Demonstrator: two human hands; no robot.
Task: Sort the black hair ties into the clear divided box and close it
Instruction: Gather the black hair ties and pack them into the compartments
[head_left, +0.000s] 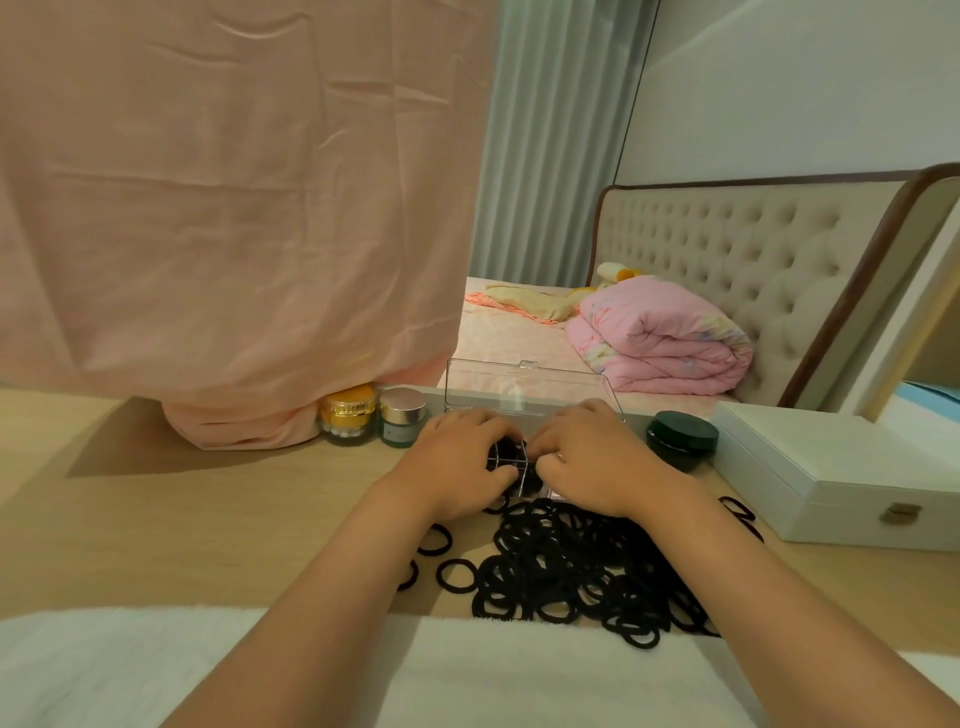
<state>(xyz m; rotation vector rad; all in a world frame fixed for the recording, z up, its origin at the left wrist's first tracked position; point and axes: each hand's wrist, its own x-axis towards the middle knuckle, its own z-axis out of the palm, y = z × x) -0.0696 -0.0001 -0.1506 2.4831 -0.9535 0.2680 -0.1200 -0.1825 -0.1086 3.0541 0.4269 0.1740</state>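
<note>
The clear divided box (511, 470) has its lid (524, 387) propped up at 12 o'clock, leaving the compartments free for the left hand (460, 462) at 9 o'clock and the right hand (592, 457) at 3 o'clock. Both hands have their fingers bent down among ties already inside, but whether they pinch any cannot be told. The pile of black hair ties (566, 566) lies at the box's 6 o'clock, likely kept close for short reaches.
</note>
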